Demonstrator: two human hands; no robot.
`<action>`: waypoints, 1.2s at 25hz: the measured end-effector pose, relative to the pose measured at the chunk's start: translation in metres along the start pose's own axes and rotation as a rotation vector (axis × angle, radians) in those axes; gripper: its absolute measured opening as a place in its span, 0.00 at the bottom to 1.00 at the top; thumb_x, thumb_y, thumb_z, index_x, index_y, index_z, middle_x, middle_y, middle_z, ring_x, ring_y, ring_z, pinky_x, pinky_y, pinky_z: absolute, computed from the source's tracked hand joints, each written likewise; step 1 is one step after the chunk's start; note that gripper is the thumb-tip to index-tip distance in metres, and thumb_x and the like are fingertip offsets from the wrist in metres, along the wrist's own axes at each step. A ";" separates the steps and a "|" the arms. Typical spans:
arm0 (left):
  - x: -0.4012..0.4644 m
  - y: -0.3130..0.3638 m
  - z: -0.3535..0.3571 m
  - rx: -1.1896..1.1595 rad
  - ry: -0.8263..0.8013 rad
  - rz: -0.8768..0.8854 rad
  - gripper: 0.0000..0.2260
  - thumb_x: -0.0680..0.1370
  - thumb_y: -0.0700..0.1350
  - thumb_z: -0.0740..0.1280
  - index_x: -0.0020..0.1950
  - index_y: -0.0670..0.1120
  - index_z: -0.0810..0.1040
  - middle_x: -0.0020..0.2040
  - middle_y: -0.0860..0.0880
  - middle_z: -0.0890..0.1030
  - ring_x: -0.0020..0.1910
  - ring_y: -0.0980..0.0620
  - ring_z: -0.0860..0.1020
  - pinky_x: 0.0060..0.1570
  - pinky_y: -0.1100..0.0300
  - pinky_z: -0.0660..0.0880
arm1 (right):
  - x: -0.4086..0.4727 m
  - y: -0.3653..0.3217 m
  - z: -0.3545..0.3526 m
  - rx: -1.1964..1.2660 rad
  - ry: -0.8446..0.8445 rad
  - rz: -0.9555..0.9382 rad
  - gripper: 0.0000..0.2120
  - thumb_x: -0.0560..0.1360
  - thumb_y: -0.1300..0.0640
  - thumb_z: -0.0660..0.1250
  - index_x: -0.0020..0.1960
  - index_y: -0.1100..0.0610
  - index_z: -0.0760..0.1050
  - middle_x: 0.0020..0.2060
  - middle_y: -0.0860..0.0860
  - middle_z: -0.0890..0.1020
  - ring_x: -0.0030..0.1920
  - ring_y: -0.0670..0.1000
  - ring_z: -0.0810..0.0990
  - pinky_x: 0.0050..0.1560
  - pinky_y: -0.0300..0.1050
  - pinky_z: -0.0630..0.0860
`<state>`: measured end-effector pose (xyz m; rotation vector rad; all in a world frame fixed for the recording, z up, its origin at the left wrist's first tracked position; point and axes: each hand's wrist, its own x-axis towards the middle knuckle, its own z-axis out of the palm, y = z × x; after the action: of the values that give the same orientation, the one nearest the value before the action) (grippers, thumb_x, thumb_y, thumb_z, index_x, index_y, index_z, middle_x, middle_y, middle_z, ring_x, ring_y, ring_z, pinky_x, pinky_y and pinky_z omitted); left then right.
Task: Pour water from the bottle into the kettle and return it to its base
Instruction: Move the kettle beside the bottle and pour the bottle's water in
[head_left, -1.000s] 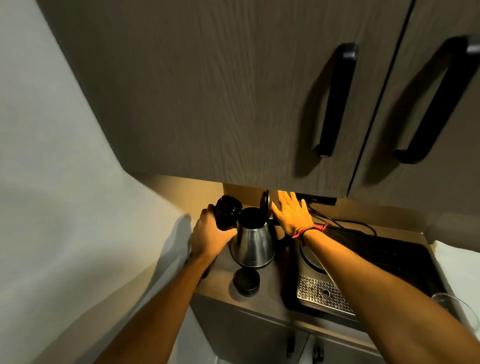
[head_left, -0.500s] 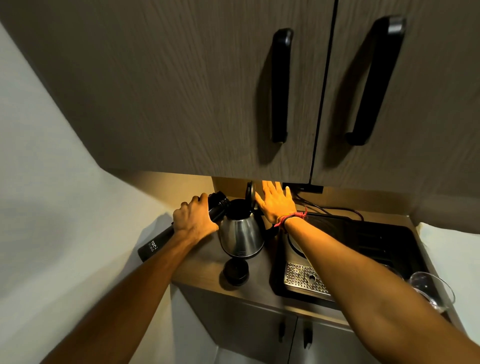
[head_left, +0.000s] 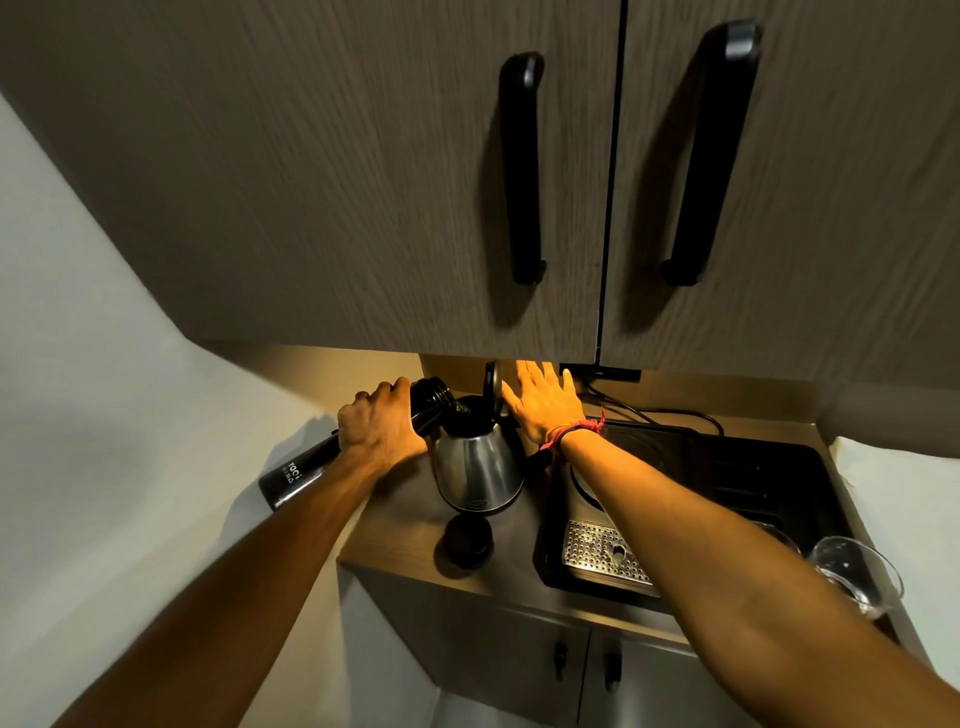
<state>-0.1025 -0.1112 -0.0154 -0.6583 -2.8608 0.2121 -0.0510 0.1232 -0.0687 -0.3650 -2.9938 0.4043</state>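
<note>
A steel kettle (head_left: 479, 470) stands on the wooden counter (head_left: 395, 530) with its black lid (head_left: 491, 387) swung upright. My left hand (head_left: 382, 428) grips a black bottle (head_left: 298, 474) tilted mouth-first over the kettle's opening, and water runs from the bottle's mouth into it. My right hand (head_left: 545, 408) rests flat with spread fingers against the raised lid, to the right of the kettle. The bottle's black cap (head_left: 467, 540) lies on the counter in front of the kettle. The round kettle base (head_left: 584, 486) sits on a black tray, partly hidden under my right forearm.
A black tray (head_left: 727, 483) with a perforated metal drip plate (head_left: 605, 558) fills the counter's right side. A clear glass (head_left: 854, 577) stands at its right front. Cables (head_left: 660, 415) run along the back wall. Upper cabinet doors with black handles (head_left: 524, 171) hang low overhead.
My left hand has tipped the bottle further, from nearly upright to lying slanted with its mouth over the kettle. My right hand stays at the lid.
</note>
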 end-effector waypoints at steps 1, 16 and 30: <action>0.000 0.000 -0.001 0.005 0.001 0.000 0.31 0.66 0.59 0.74 0.63 0.47 0.69 0.55 0.45 0.79 0.51 0.43 0.80 0.45 0.51 0.77 | 0.001 0.000 0.001 -0.014 0.003 -0.008 0.30 0.81 0.41 0.46 0.79 0.56 0.50 0.78 0.56 0.58 0.78 0.59 0.54 0.78 0.63 0.49; 0.002 0.005 -0.001 0.012 -0.009 0.013 0.29 0.67 0.57 0.74 0.62 0.47 0.69 0.54 0.46 0.80 0.50 0.43 0.80 0.45 0.52 0.77 | 0.003 0.002 0.002 -0.038 -0.023 -0.017 0.30 0.82 0.43 0.48 0.79 0.55 0.49 0.78 0.57 0.57 0.79 0.60 0.53 0.77 0.63 0.49; -0.006 -0.003 0.074 -1.018 0.030 -0.285 0.36 0.61 0.49 0.82 0.66 0.48 0.73 0.60 0.45 0.81 0.60 0.43 0.79 0.52 0.59 0.74 | 0.007 -0.002 0.003 -0.019 -0.123 -0.044 0.32 0.82 0.52 0.57 0.79 0.54 0.45 0.80 0.56 0.48 0.79 0.63 0.45 0.77 0.66 0.49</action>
<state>-0.1152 -0.1234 -0.0872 -0.3450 -2.8222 -1.3326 -0.0583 0.1221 -0.0707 -0.2853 -3.1203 0.4090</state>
